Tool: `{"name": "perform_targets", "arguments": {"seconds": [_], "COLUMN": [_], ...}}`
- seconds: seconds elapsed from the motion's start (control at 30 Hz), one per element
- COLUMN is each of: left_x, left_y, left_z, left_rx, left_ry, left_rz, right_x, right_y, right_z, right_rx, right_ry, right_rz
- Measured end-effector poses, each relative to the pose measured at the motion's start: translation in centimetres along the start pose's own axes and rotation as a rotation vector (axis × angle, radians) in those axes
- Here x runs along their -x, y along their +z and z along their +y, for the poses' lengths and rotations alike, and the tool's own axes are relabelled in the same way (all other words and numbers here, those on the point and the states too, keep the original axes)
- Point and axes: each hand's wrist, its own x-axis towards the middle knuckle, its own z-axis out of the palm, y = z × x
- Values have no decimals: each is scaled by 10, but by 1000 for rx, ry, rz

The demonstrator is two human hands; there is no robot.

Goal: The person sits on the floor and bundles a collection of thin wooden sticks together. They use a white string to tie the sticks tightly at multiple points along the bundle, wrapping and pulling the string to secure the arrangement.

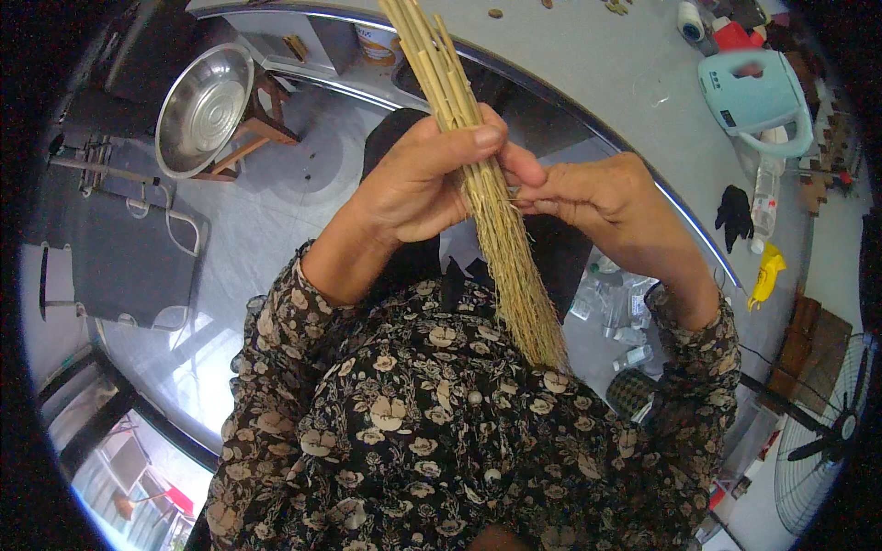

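A bundle of dry straw stalks [506,237] slants across the middle of the view. Its thick, bare cut ends point up and away, and its fine bushy tips fan down against my floral blouse [406,420]. My left hand [434,172] is wrapped around the bundle where the bare stalks meet the finer part, thumb on top. On the bundle's right side, my right hand [586,193] pinches thumb and fingertips together close to the stalks. A thin strand seems to sit at that pinch, though it is too small to make out clearly.
A grey table [592,62] curves across the top and right, carrying a light-blue appliance [751,96], a plastic bottle [766,196] and a yellow item [766,272]. A metal basin [207,110] tilts on a wooden stool [265,131] at left. Bottles [630,310] lie below right, near a fan [827,434].
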Motion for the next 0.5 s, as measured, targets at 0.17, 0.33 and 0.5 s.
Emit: {"name": "perform_targets", "arguments": {"seconds": [0.17, 0.33, 0.5], "left_x": [-1, -1, -6], "left_y": [-6, -4, -5], "left_z": [-3, -2, 0], "left_rx": [59, -33, -64], "left_ry": [9, -10, 38], "left_rz": [-41, 51, 121], "right_x": [-1, -4, -5], "right_y": [5, 12, 17], "right_z": [4, 1, 0], "right_rx": [21, 63, 256], "right_ry": [-1, 38, 138], "right_rz": [41, 88, 131]}}
